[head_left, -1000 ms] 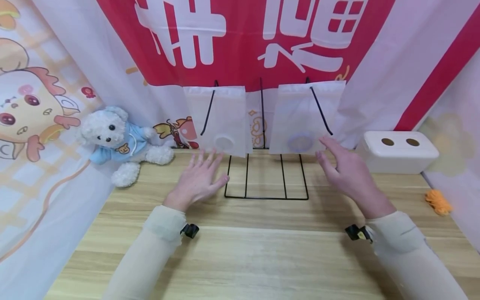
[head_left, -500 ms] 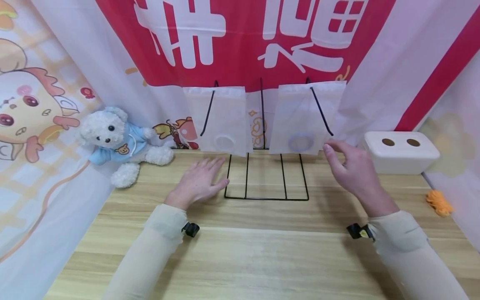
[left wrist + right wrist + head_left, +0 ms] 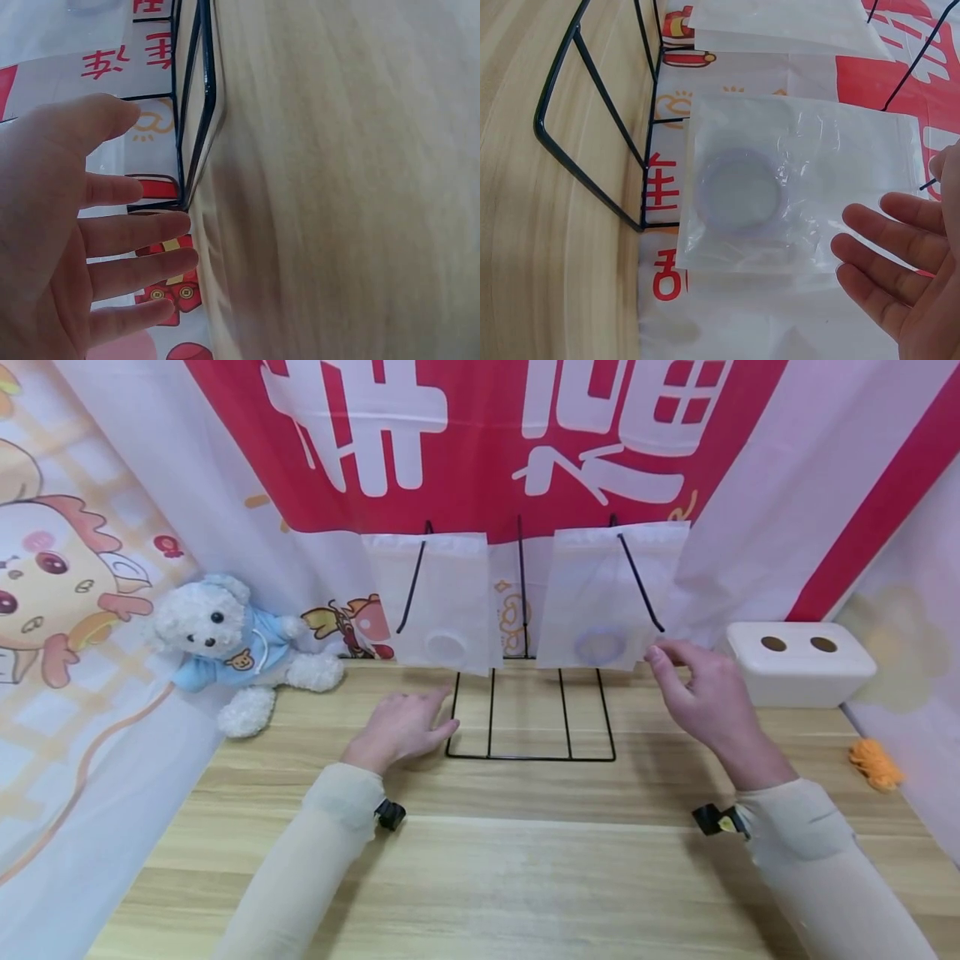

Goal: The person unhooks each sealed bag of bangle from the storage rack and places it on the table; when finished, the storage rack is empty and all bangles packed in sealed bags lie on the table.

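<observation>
Two white translucent plastic bags hang on the hooks of a black wire rack [image 3: 531, 758]. In the right bag [image 3: 615, 585] a pale purple ring shows through, clearest in the right wrist view [image 3: 742, 191]; the left bag [image 3: 438, 597] shows a whitish ring. My right hand [image 3: 705, 697] is beside the lower right corner of the right bag, fingers slightly bent and holding nothing; whether they touch the bag I cannot tell. My left hand [image 3: 405, 727] hovers by the left side of the rack's base, its fingers [image 3: 135, 274] spread in the left wrist view with nothing between them.
A white teddy bear [image 3: 240, 643] in a blue hoodie sits on the left of the wooden table [image 3: 525, 877]. At right stand a white box [image 3: 802, 668] with two round holes and an orange yarn-like bundle [image 3: 875, 765]. A printed cloth [image 3: 480, 468] hangs behind the rack.
My left hand has drawn back from below the left bag and shifted toward the rack's base. My right hand has moved slightly right and down, away from the right bag's hook.
</observation>
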`<state>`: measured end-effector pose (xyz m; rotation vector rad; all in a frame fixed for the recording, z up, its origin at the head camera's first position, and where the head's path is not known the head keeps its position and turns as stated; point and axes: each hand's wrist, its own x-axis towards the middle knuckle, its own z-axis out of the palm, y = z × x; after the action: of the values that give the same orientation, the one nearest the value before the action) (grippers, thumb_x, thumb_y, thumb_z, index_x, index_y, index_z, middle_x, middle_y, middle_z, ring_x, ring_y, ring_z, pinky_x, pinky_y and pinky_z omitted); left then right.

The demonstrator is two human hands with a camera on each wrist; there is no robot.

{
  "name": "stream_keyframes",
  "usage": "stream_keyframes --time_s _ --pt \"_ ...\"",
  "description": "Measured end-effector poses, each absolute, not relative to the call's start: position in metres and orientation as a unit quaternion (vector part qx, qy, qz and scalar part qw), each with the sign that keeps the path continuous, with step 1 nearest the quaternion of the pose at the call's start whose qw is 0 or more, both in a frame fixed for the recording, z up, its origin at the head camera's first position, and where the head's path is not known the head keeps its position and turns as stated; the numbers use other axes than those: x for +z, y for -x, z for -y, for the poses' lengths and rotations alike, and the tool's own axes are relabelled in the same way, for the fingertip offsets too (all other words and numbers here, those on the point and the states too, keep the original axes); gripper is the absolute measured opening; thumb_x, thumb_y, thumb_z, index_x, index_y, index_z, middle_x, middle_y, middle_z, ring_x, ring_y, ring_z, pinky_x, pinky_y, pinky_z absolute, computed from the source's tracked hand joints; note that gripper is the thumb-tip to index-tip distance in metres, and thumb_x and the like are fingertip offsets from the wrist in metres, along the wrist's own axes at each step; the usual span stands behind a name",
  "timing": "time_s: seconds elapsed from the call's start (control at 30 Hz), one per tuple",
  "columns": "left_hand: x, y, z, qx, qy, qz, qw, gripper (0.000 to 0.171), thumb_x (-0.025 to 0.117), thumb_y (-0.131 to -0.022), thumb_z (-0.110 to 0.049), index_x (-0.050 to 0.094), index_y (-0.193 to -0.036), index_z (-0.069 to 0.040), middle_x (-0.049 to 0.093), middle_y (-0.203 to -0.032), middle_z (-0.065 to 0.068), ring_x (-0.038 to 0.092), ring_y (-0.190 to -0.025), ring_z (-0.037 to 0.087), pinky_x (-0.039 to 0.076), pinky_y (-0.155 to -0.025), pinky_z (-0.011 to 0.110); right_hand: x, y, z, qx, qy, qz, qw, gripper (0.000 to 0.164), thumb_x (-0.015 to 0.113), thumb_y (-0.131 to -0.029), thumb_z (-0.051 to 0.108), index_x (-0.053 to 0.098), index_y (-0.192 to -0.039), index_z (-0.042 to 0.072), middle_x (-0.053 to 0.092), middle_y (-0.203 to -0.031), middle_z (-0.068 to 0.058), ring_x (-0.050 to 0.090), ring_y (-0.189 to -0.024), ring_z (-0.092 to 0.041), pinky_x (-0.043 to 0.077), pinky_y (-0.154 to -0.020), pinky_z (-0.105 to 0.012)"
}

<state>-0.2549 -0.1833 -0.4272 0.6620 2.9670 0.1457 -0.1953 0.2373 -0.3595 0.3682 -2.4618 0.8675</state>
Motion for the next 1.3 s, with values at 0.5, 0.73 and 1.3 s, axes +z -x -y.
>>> stream_keyframes --time_s 0.5,0.73,1.3 --pt "-0.435 0.262 0.176 0.033 -0.247 -0.961 0.118 0.071 0.054 -0.109 -0.055 0.041 -0.167 -0.017 0.039 -0.173 0.020 0.041 -0.156 0.050 0.040 -0.124 0.067 -0.362 0.202 -0.237 0.310 -0.153 0.898 0.272 0.028 0.060 -0.109 0.020 0.079 -0.115 0.000 0.082 -0.108 -0.021 0.074 -0.095 -0.038 0.054 -0.082 -0.052" --pt "-0.438 0.260 0.178 0.048 -0.243 -0.955 0.161 0.073 0.051 -0.111 -0.054 0.030 -0.172 -0.020 0.021 -0.180 0.018 0.021 -0.165 0.050 0.022 -0.131 0.073 -0.363 0.204 -0.237 0.306 -0.156 0.898 0.274 0.026 0.061 -0.109 0.019 0.079 -0.112 0.001 0.081 -0.106 -0.020 0.073 -0.093 -0.038 0.053 -0.082 -0.053" --pt "-0.439 0.254 0.179 0.078 -0.242 -0.952 0.172 0.074 0.048 -0.112 -0.053 0.025 -0.174 -0.021 0.011 -0.182 0.016 0.011 -0.167 0.049 0.011 -0.131 0.076 -0.340 0.230 -0.242 0.436 -0.055 0.857 0.270 0.035 0.062 -0.109 0.032 0.078 -0.123 0.004 0.079 -0.116 -0.018 0.060 -0.092 0.011 0.047 -0.079 -0.007"
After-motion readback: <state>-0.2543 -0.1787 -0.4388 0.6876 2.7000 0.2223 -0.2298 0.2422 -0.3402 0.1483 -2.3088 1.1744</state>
